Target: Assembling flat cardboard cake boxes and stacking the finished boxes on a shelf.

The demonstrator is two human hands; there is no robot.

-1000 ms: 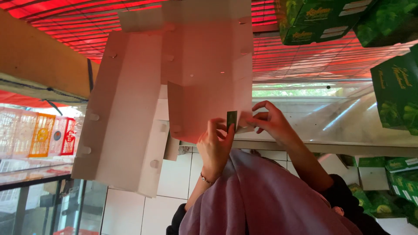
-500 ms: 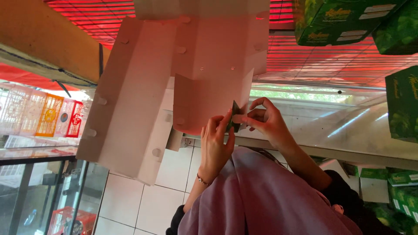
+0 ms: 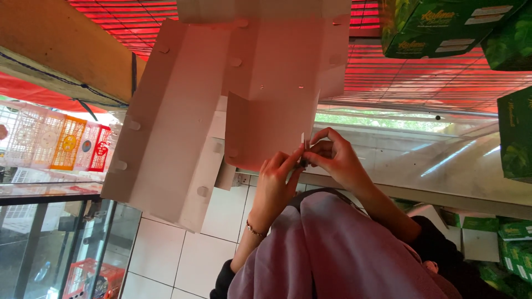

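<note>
White tiled floor (image 3: 221, 221), green boxes (image 3: 515, 232)

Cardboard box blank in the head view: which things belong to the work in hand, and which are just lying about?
In hand:
- white cardboard blank, unfolded, held up
- left hand, pinching its lower flap edge
- right hand, fingertips at the same spot

Lying about:
- green cartons, stacked
- coloured plastic baskets
- glass case
- wooden beam

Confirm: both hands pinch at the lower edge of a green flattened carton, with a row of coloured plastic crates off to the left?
Not quite. In the head view the flattened carton is plain white, tinted pink by the light, not green; the green boxes are stacked apart from it. The rest holds: left hand and right hand pinch at its lower edge, and the coloured plastic crates stand off to the left.
</note>
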